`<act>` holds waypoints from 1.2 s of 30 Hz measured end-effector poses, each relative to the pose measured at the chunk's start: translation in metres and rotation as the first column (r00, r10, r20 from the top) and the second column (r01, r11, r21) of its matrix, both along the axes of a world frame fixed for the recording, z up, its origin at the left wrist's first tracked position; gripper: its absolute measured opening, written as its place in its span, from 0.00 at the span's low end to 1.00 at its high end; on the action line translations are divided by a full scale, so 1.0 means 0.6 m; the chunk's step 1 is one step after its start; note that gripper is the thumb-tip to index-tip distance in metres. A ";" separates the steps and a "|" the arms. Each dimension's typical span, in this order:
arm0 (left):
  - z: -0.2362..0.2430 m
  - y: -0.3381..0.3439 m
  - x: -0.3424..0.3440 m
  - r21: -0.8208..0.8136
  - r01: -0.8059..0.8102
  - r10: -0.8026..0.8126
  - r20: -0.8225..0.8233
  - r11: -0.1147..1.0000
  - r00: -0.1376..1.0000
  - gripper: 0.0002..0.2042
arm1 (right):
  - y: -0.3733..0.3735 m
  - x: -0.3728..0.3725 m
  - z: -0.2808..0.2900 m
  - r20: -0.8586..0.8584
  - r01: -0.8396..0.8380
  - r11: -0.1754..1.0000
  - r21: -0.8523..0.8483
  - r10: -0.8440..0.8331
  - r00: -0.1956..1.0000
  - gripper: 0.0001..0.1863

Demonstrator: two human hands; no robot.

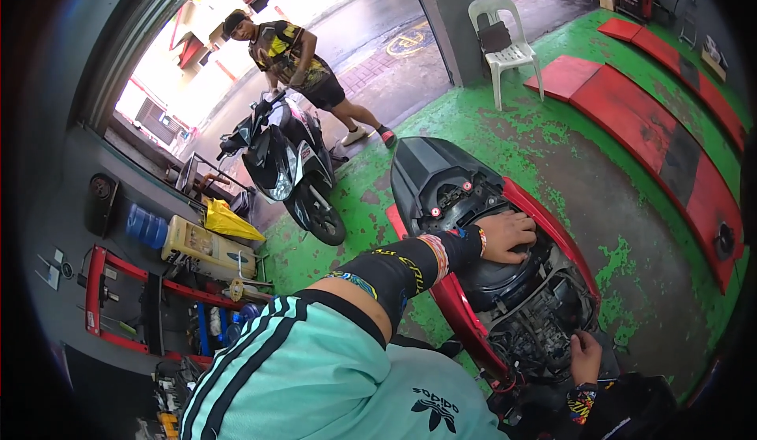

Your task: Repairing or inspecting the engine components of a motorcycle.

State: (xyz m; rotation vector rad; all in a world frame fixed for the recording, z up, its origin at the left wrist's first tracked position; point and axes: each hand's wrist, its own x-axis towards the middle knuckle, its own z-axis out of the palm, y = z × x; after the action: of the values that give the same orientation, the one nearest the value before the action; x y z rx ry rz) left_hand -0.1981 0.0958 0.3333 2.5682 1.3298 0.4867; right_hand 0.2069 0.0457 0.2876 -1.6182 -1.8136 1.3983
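Observation:
A red scooter (pixel 568 244) stands in front of me with its seat off and its inner parts bare. Across its middle reaches my left arm in a black patterned sleeve. My left hand (pixel 505 237) lies palm down on the black under-seat tub (pixel 497 275), its fingers apart and slightly bent. Lower right, beside the exposed engine (pixel 544 314), my right hand (pixel 585 356) has thumb and fingers drawn together; anything between them is too small to make out. The scooter's dark tail section (pixel 434 168) points away from me.
A person (pixel 288 57) stands at the doorway with a black and white scooter (pixel 284 160). Red ramps (pixel 615 109) lie on the green floor at right, near a white plastic chair (pixel 509 46). A yellowish container (pixel 205 247) and a red lift frame (pixel 96 290) are at left.

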 end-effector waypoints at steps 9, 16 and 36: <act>0.017 0.000 0.002 -0.065 -0.005 0.005 0.001 0.998 1.000 0.17 | 0.020 -0.014 0.010 -0.017 -0.063 0.992 0.112 0.065 0.998 0.14; -0.002 0.018 0.020 -0.098 0.002 -0.006 -0.040 0.995 0.999 0.18 | 0.061 0.087 -0.001 -0.077 0.168 0.878 0.447 -0.149 0.986 0.16; -0.007 0.018 0.043 -0.125 -0.010 -0.007 -0.139 0.992 0.990 0.16 | 0.053 0.188 0.033 -0.432 0.778 0.581 0.239 -0.654 0.621 0.13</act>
State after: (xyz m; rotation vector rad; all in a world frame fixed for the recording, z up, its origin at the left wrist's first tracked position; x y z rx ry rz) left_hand -0.1724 0.1064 0.3293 2.5371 1.3601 0.2195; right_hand 0.3199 0.0777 0.3076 -1.5319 -0.9483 0.7440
